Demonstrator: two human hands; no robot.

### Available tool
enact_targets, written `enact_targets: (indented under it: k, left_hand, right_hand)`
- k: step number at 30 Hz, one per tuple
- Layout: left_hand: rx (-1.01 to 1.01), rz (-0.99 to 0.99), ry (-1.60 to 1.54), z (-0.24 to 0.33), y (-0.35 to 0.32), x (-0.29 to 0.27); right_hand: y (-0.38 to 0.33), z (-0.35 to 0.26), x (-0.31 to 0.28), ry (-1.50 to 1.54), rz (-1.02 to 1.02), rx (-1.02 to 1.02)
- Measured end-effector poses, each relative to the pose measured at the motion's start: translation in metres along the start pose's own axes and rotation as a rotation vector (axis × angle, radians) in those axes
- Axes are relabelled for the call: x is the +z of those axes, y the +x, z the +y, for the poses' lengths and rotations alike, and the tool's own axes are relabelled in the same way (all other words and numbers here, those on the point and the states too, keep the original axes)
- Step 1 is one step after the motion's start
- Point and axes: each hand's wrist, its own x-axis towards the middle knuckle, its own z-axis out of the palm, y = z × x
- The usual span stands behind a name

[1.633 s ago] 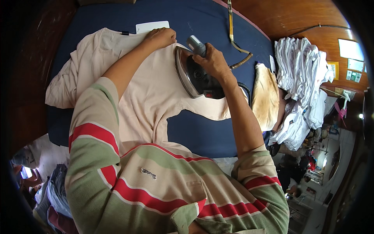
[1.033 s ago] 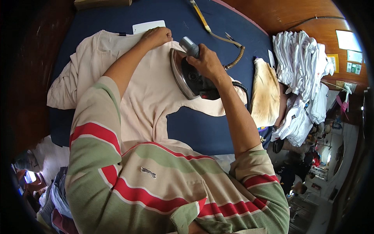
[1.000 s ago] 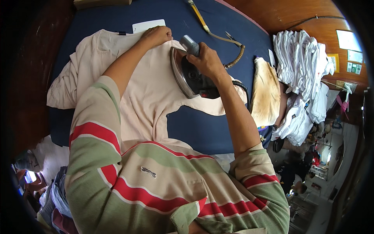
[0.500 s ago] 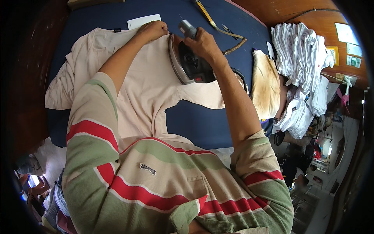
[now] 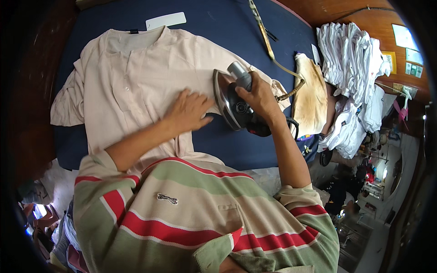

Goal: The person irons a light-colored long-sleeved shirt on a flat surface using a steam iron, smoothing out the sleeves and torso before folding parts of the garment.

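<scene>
Iron, dark-bodied with a silvery soleplate (image 5: 239,107), over one sleeve side of a pale peach cloth blouse (image 5: 109,84).
Right hand (image 5: 261,93) grips its handle; left hand (image 5: 188,111), grasping nothing, spreads its fingers just beside the metal edge. The blouse lies across the dark-blue, cloth-covered tabletop (image 5: 232,152) — a leftward slip could burn those fingers, and lingering heat could scorch the fabric.
</scene>
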Motion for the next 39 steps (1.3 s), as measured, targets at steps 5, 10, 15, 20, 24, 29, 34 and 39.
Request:
enact_targets:
  k: [5, 10, 15, 20, 24, 29, 34, 39]
  left_hand:
    - [-0.064, 0.051, -0.184, -0.003, -0.029, 0.008]
    - [-0.052, 0.110, -0.216, -0.002, -0.030, 0.011]
    - [-0.057, 0.108, -0.209, -0.004, -0.033, 0.011]
    - [-0.060, 0.122, -0.234, -0.002, -0.029, 0.010]
    - [-0.056, 0.129, -0.268, -0.003, -0.026, 0.011]
    - [-0.091, 0.116, -0.314, 0.003, -0.019, 0.006]
    - [-0.203, -0.014, -0.252, 0.013, -0.014, -0.002]
    - [-0.253, 0.064, -0.010, 0.026, -0.022, 0.011]
  right_hand:
    - [0.011, 0.010, -0.009, 0.046, 0.034, 0.217]
    - [0.027, 0.041, -0.019, 0.134, 0.108, 0.207]
    - [0.039, -0.019, -0.004, 0.033, -0.128, -0.007]
    - [0.118, -0.019, 0.017, -0.063, 0.127, -0.062]
    - [0.090, -0.015, 0.012, -0.017, 0.021, -0.099]
    - [-0.009, -0.004, -0.005, -0.019, -0.187, -0.044]
    - [-0.066, 0.042, -0.058, 0.052, -0.225, 0.088]
    - [-0.094, 0.090, -0.118, -0.025, -0.069, 0.190]
